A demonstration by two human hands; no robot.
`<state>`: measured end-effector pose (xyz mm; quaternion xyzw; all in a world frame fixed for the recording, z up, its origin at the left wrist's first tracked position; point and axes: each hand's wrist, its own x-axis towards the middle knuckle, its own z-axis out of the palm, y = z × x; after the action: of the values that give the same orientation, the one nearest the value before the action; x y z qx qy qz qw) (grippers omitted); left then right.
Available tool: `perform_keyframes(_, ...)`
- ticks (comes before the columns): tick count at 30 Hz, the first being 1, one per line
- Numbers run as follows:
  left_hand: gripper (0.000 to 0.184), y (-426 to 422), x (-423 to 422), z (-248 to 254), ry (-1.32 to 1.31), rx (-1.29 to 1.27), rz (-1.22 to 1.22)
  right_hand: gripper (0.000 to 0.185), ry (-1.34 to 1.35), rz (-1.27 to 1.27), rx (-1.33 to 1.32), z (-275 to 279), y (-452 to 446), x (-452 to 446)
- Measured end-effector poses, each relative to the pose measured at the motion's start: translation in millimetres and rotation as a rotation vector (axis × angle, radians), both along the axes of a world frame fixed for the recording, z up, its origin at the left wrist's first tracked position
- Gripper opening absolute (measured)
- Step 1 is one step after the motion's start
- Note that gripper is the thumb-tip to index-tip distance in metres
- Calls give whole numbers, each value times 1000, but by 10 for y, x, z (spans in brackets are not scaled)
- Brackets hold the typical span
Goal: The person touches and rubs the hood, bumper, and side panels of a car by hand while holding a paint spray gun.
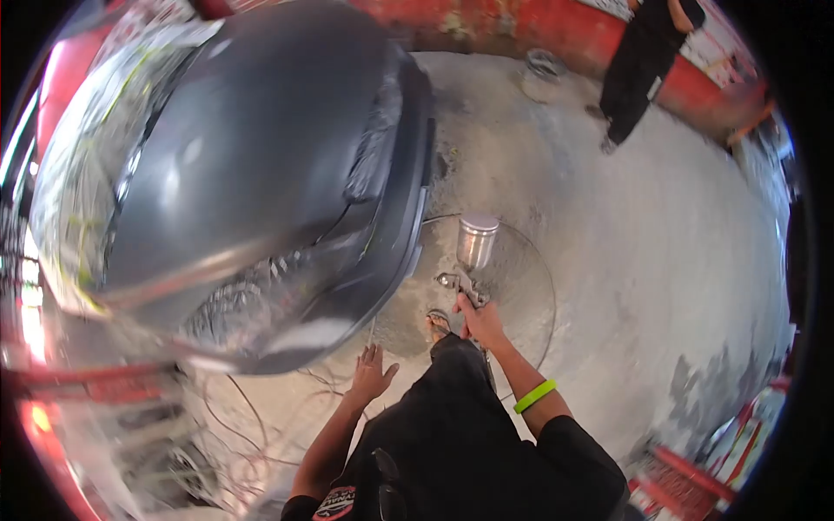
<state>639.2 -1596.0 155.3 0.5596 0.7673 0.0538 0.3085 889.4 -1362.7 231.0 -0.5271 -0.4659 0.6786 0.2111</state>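
Note:
My right hand (478, 319) is wrapped round the handle of a paint spray gun (462, 282), held in front of my leg. On top of the gun sits a silver metal cup (477, 243) with a pale lid. The gun's nozzle points left, toward the front of a dark grey car (252, 165), and stands apart from it. My left hand (372, 375) hangs below the car's bumper (347, 321) with fingers stretched out and nothing in it. Crumpled plastic sheeting covers the car's headlights (243, 308) and windscreen (87, 182).
A thin hose (553, 321) curves across the concrete floor (625, 260) to my right; more hoses (248, 417) lie tangled at lower left. A bucket (542, 74) stands near the red wall (521, 30). Another person in dark clothes (641, 69) stands at the upper right.

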Motion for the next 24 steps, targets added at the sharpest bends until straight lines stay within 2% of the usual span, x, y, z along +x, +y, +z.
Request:
perform_keyframes(2,85,562,-159,41,112,-76,-207,35,49,-62,-54,-19,1,5)
perform_keyframes(3,89,916,-219,78,155,-203,-292,35,90,-97,-55,-64,-14,12)
perform_keyframes(6,100,1699,-462,-232,380,-171,-549,35,132,-180,-144,-141,-122,102)
perform_keyframes(8,98,2212,-533,-305,480,-183,-658,31,137,-225,-234,-153,-243,159)
perform_keyframes(9,96,2431,-539,-360,528,-187,-702,42,137,-242,-283,-140,-296,201)
perform_keyframes(11,97,2772,-682,-613,604,-180,-825,44,84,-243,-411,-133,-407,280)
perform_keyframes(15,95,3531,-914,-918,629,-32,-1035,41,131,-428,-397,-274,-693,315)
perform_keyframes(17,90,4010,-881,-1036,698,15,-971,46,139,-485,-453,-393,-814,298)
perform_keyframes(24,83,5731,-853,-1292,807,49,-788,41,171,-562,-477,-748,-942,238)
